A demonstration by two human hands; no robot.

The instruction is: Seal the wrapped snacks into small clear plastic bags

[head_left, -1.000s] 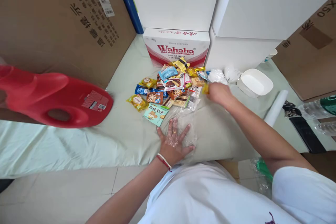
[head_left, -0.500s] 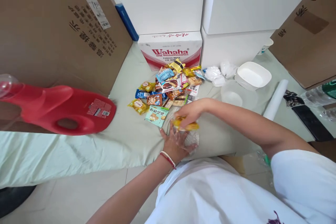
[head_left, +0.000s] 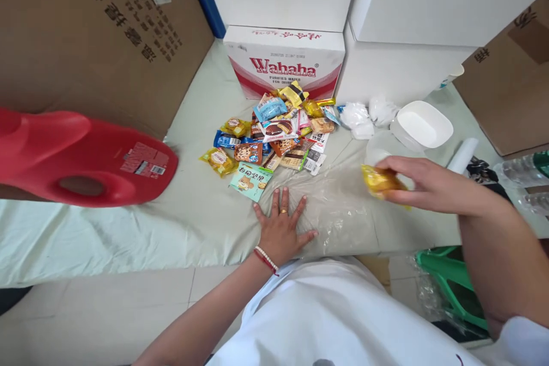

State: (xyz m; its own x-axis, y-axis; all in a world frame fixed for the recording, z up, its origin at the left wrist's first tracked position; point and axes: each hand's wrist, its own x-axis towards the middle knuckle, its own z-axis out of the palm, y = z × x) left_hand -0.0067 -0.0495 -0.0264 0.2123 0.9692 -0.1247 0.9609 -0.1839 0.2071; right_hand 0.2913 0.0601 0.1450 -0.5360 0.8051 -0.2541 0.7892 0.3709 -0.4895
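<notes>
My left hand [head_left: 281, 229] lies flat with fingers spread on a clear plastic bag [head_left: 338, 220] at the table's front edge. Between the fingers of my right hand [head_left: 422, 186] is a snack in a yellow wrapper [head_left: 381, 180], held above the table near a translucent bowl [head_left: 377, 146]. A heap of wrapped snacks [head_left: 278, 128] sits before the Wahaha carton. Closest to my left fingertips is a pale green snack packet [head_left: 251, 180].
A white bowl [head_left: 422, 124] and crumpled white plastic bags [head_left: 360, 117] stand back right. The Wahaha carton [head_left: 285, 63] is behind the heap. A red jug [head_left: 107, 166] lies at left against a cardboard box [head_left: 141, 68]. A green stool [head_left: 450, 283] is below the table.
My right hand has swung right with the yellow-wrapped snack, away from my left hand. The clear bag now lies flatter under my left hand. The camera view has shifted slightly.
</notes>
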